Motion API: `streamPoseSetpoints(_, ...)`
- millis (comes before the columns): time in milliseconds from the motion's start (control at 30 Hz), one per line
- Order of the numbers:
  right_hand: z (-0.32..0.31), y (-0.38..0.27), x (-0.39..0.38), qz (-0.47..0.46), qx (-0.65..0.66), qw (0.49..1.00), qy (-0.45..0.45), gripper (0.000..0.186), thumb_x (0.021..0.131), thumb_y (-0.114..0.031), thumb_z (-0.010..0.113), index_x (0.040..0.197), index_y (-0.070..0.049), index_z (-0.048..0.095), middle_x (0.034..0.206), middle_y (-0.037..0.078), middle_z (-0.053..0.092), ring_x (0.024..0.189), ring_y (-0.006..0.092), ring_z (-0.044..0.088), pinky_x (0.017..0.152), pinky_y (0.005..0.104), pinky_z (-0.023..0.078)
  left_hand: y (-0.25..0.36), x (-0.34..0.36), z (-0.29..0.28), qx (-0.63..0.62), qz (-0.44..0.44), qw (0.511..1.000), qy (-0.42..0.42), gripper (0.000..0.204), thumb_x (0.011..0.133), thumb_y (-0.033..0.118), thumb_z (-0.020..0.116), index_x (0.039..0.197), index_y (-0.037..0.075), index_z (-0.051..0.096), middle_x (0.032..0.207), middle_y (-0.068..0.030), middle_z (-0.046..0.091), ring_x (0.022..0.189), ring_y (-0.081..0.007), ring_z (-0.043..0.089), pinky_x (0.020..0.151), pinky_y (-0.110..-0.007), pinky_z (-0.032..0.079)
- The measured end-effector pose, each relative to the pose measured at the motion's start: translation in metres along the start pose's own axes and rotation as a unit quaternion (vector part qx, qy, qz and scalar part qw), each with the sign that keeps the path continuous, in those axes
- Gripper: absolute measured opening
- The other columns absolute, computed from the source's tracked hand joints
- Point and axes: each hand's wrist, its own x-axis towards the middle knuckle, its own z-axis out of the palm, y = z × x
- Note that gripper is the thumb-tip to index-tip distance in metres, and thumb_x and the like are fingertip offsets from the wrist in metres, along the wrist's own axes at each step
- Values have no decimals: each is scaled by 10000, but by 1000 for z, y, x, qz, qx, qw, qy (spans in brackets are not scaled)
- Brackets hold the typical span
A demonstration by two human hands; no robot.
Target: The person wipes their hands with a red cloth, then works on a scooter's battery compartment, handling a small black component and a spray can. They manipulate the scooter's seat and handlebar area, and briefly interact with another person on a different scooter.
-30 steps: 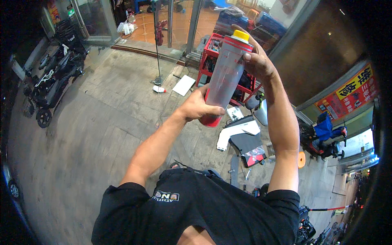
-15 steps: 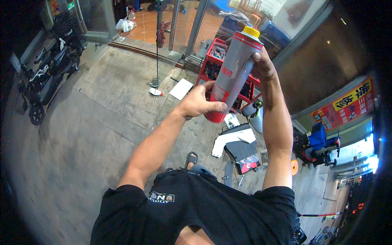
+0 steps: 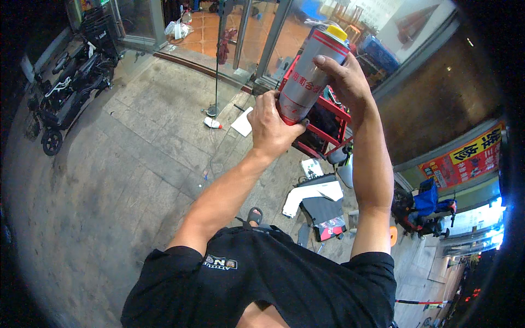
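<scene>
A black two-wheeled scooter [image 3: 71, 93] stands at the far left; then a small white bottle with a red tip [image 3: 213, 123] lies on the floor. The left hand [image 3: 273, 124] wraps the red base of a silver-grey cylindrical container with a yellow cap [image 3: 307, 76], thumb under its lower edge — probably to bear the weight. The container is held up before the person, leaning right, its red print facing them. Below, a bent white plastic panel [image 3: 306, 195] lies on the floor pile. The right hand [image 3: 345, 79] clasps the upper end — thumb across the front, fingers hidden behind — apparently to steady it.
</scene>
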Motion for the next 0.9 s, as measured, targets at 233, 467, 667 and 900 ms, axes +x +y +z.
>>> streamPoseSetpoints(233, -13, 4, -13, -23, 68, 996, -60, 751, 732, -363, 832, 1292, 17, 508, 1152, 136, 644, 1053, 254, 643, 944, 435, 521, -11, -13, -21, -135, -28, 981, -133, 1036, 587, 399, 925, 1349, -20, 363, 1168, -180, 558, 1052, -308, 600, 929, -459, 496)
streamPoseSetpoints(467, -6, 7, -20, -43, 217, 963, -155, 969, 670, -445, 821, 1426, -8, 401, 1249, 203, 596, 1105, 338, 628, 946, 541, 525, -15, -29, -35, -460, -204, 778, -375, 1155, 549, 423, 958, 1438, 7, 349, 1345, -159, 540, 1225, -237, 559, 1043, -401, 464)
streamPoseSetpoints(667, 6, -1, -31, -14, 204, 969, -139, 988, 698, -493, 798, 1473, -56, 367, 1346, 217, 544, 1131, 336, 609, 968, 520, 509, -14, -48, -32, -476, -211, 787, -332, 993, 560, 300, 969, 1380, 70, 459, 1254, -96, 609, 1132, -203, 608, 1016, -385, 486)
streamPoseSetpoints(900, 7, -14, -43, 9, 34, 997, -69, 809, 777, -483, 798, 1364, -48, 451, 1248, 105, 588, 1150, 240, 574, 993, 433, 470, -26, -52, -28, -259, -105, 946, -163, 900, 604, 291, 924, 1330, 4, 477, 1176, -148, 625, 1070, -252, 636, 914, -380, 531)
